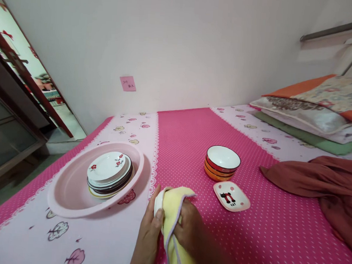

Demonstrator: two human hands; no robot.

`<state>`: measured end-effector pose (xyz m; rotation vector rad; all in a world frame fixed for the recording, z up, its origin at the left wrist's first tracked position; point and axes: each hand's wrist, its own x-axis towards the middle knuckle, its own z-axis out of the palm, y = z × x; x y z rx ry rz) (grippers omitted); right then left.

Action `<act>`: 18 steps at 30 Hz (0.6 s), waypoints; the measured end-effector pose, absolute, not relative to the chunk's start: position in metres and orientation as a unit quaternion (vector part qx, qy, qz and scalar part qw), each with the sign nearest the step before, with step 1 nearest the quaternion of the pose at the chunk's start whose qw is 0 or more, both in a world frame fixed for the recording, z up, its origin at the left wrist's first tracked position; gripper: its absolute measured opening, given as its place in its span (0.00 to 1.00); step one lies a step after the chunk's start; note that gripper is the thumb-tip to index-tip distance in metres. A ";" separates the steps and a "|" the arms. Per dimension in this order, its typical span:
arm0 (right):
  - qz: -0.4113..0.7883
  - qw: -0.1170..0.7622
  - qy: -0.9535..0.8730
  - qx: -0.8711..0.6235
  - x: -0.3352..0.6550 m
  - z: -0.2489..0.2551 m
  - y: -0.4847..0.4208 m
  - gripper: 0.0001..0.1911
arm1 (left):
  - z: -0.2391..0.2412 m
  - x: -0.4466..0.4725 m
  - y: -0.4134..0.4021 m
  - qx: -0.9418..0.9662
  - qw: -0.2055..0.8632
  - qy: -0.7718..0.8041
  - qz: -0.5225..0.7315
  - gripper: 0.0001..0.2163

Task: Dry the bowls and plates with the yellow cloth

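At the bottom centre, my left hand [148, 236] is closed around the side of a small white bowl [158, 203], which is tipped toward the right. A yellow cloth [172, 208] with a purple edge covers most of the bowl's opening. My right hand [192, 225] grips the cloth and presses it against the bowl; its fingertips are hidden by the fabric. To the right of my hands stands a stack of bowls [222, 163], the top one white inside and red outside, with orange ones below. A square pink-rimmed dish [231, 196] with a cat picture lies in front of the stack.
On the left sits a pink basin [66, 192] holding a stack of plates [107, 165]. A pink and white patterned sheet [181, 136] covers the surface. Brown-red fabric [308, 179] and folded bedding [310, 113] lie on the right. A white wall [200, 49] rises behind.
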<state>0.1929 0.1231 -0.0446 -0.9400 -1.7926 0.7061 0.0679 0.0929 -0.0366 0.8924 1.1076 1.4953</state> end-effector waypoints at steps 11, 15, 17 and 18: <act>0.204 0.354 -0.830 -0.380 0.187 -0.042 0.118 0.24 | -0.040 0.059 0.098 0.241 0.659 0.347 0.622 0.20; 0.202 0.390 -0.794 -0.420 0.181 -0.055 0.118 0.27 | -0.043 0.065 0.093 0.289 0.597 0.394 0.637 0.20; 0.216 0.429 -0.765 -0.428 0.179 -0.057 0.119 0.25 | -0.043 0.068 0.091 0.314 0.563 0.426 0.635 0.23; 0.232 0.451 -0.747 -0.430 0.179 -0.056 0.119 0.23 | -0.043 0.069 0.090 0.333 0.540 0.447 0.631 0.24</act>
